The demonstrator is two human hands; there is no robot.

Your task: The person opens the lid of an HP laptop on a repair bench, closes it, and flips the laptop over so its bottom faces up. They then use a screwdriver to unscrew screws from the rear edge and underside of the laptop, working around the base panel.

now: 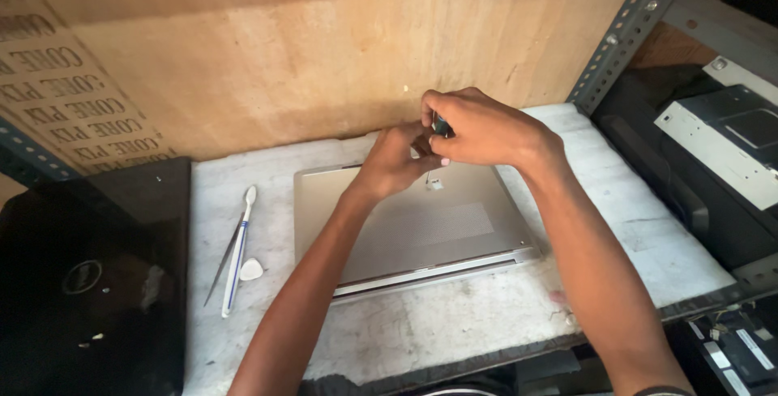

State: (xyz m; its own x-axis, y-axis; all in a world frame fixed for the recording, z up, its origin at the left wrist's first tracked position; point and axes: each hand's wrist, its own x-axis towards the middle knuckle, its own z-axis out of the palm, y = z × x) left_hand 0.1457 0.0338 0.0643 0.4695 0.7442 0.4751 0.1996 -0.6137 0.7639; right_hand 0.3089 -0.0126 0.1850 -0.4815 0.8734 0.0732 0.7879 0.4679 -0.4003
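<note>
A toothbrush (pixel 240 248), tweezers (pixel 224 261) and pick (pixel 252 269) are lying left of the silver laptop (pixel 421 230) — nothing blocking. The right hand (pixel 478 127) is gripping a screwdriver (pixel 438 130) upright over the laptop's far edge — the left hand (pixel 397 158) is curling around its shaft.

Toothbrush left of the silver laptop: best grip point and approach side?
Judging by its pose, take the toothbrush mid-handle from above, pinching its long sides. It lies flat on the white benchtop, head pointing away. Tweezers lie close along its left and a white pick sits at its right, so a side approach looks crowded.
</note>
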